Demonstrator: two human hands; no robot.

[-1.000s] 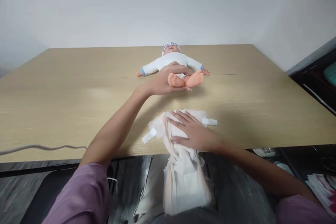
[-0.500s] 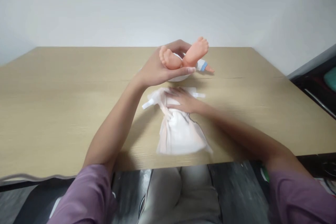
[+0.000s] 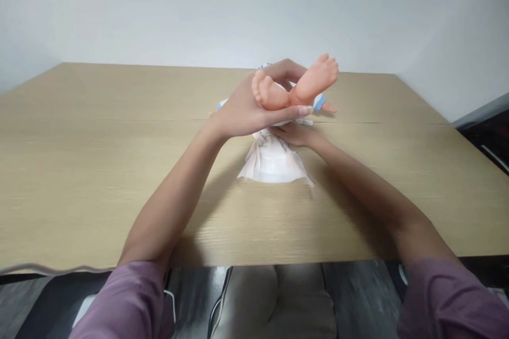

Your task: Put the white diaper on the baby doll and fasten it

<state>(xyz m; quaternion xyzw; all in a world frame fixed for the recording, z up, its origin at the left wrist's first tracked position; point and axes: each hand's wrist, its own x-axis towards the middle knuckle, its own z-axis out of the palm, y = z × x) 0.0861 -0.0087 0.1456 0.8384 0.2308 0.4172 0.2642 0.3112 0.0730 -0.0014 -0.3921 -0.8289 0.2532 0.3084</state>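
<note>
The left hand [image 3: 244,110] gripped the doll [image 3: 316,80] by its ankles, apparently to hold its feet clear of the diaper [image 3: 274,163] just below the doll's feet, where the right hand [image 3: 295,133] lay, fingers outstretched, tips hidden, seemingly steadying it.

Both sleeves [image 3: 123,302] are purple, creased; forearms [image 3: 170,201] bare.

Doll feet [image 3: 317,79]: pinkish peach, plain
Doll cuffs [image 3: 319,101], left and right: blue
Diaper [image 3: 274,165]: white, faint peach at sides
Tabletop [image 3: 99,169]: pale tan, fine wood grain
Far wall [image 3: 199,10]: pale grey-white
Near sleeves [image 3: 133,296]: muted purple
Floor [image 3: 360,302], near: dark grey, streaked
</note>
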